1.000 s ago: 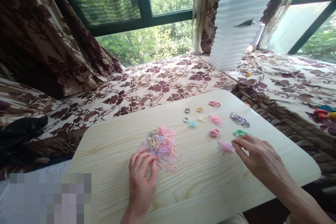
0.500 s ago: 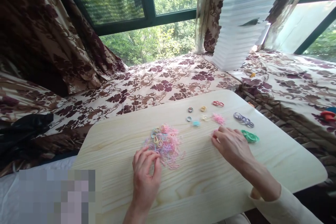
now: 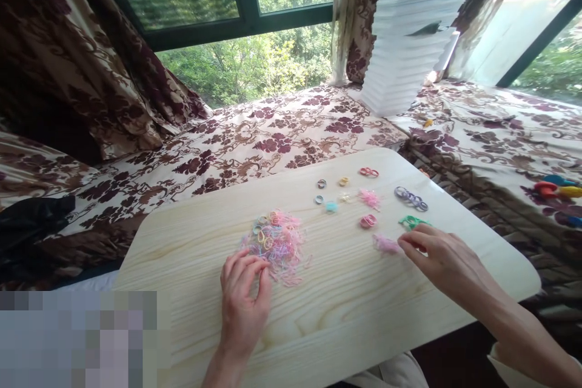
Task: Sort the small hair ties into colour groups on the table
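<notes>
A mixed pile of small pastel elastic bands [image 3: 277, 248] lies on the light wooden table [image 3: 336, 303]. My left hand [image 3: 245, 288] rests at its near edge, fingers loosely stretched and thumb apart, holding nothing. Farther right, my right hand [image 3: 439, 257] hovers with thumb and forefinger pinched together; whatever lies between them is too small to make out. Just left of those fingertips is a small lilac-pink heap of bands [image 3: 385, 244]. Green hair ties [image 3: 411, 222] are partly hidden behind the hand. Pink hair ties [image 3: 368, 221] sit a little beyond the lilac-pink heap.
Sorted farther back are purple hair ties [image 3: 411, 199], red ties [image 3: 369, 172], a pink band heap [image 3: 370, 198], yellow ties [image 3: 343, 182] and blue bands [image 3: 331, 207]. A tall white stack [image 3: 400, 42] stands on the floral-covered ledge [image 3: 273, 139]. Colourful toys [image 3: 548, 189] lie far right.
My right hand has moved right and slightly nearer, uncovering the pink hair ties and the lilac-pink heap, and now partly covers the green ties. My left hand stays by the pile. The view has shifted slightly.
</notes>
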`<state>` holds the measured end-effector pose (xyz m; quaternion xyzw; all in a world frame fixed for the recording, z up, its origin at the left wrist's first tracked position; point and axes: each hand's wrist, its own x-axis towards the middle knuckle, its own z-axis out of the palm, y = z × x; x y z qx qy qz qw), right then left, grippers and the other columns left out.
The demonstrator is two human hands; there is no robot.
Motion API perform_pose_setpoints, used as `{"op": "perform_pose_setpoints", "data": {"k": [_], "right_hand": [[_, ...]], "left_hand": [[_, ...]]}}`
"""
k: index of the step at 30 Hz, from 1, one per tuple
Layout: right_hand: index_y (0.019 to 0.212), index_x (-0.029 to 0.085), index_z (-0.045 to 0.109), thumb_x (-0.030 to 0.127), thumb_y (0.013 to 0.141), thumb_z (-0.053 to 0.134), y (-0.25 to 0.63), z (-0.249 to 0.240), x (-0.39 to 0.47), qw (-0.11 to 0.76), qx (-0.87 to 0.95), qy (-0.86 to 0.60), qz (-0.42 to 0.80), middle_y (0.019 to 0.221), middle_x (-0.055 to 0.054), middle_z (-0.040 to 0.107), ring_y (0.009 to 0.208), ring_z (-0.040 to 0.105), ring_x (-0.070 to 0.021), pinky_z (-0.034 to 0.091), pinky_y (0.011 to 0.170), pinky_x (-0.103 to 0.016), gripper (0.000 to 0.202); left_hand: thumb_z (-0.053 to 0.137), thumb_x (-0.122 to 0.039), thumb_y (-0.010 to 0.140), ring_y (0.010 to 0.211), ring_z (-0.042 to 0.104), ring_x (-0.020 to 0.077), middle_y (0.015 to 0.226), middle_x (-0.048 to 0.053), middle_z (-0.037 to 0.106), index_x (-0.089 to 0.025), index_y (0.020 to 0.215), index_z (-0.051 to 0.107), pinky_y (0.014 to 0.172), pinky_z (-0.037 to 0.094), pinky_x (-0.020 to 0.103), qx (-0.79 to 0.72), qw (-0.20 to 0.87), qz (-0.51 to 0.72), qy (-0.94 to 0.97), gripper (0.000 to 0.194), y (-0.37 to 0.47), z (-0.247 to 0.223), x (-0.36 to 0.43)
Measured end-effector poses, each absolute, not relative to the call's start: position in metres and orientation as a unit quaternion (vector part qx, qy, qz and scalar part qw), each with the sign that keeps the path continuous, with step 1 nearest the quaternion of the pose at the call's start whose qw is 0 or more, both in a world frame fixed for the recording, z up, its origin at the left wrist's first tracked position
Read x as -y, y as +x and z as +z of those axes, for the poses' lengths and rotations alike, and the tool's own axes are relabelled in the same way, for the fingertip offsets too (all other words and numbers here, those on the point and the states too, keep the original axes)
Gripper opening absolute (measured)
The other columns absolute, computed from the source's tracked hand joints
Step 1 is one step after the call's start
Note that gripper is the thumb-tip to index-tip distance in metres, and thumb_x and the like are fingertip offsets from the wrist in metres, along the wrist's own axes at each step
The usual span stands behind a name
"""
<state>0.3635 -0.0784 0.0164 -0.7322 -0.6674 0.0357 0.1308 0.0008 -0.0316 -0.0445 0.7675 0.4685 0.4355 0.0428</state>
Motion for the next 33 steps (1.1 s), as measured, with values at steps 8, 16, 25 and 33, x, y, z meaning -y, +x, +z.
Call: {"op": "perform_pose_setpoints", "data": {"k": [8,16,25,33], "right_hand": [[0.092,0.027,0.075,0.055,0.090,0.049,0.359,0.000,0.080,0.174,0.677,-0.715,-0.004,0.094,-0.005,0.070,0.079,0.068,-0.0206,0.052,0.069,-0.034,0.038],[0.078,0.026,0.073,0.042,0.091,0.048,0.367,0.005,0.081,0.203,0.672,-0.712,0.012,0.088,-0.004,0.069,0.076,0.067,-0.0181,0.052,0.067,-0.031,0.032],[0.082,0.027,0.074,0.038,0.088,0.050,0.364,0.004,0.088,0.206,0.672,-0.711,0.024,0.086,-0.004,0.071,0.073,0.067,-0.0174,0.052,0.062,-0.029,0.027],[0.085,0.024,0.075,0.032,0.088,0.048,0.368,0.000,0.089,0.180,0.671,-0.717,-0.052,0.088,-0.005,0.071,0.075,0.068,-0.0195,0.054,0.068,-0.033,0.028]], "left_hand": [[0.057,-0.012,0.089,0.106,0.058,0.0241,0.090,0.004,0.068,-0.022,0.092,0.064,0.098,0.045,0.046,-0.459,0.021,0.437,0.773,0.012,-0.001,-0.047,0.030],[0.057,-0.011,0.089,0.105,0.058,0.0237,0.089,0.004,0.068,-0.022,0.092,0.064,0.097,0.045,0.045,-0.450,0.014,0.435,0.780,0.013,-0.003,-0.048,0.029],[0.058,-0.012,0.089,0.105,0.058,0.0235,0.090,0.004,0.068,-0.021,0.092,0.064,0.098,0.044,0.044,-0.447,0.014,0.434,0.782,0.012,-0.004,-0.049,0.029],[0.058,-0.012,0.089,0.109,0.058,0.0243,0.090,0.004,0.068,-0.022,0.093,0.065,0.098,0.044,0.044,-0.453,0.021,0.431,0.780,0.012,-0.004,-0.048,0.029]]}}
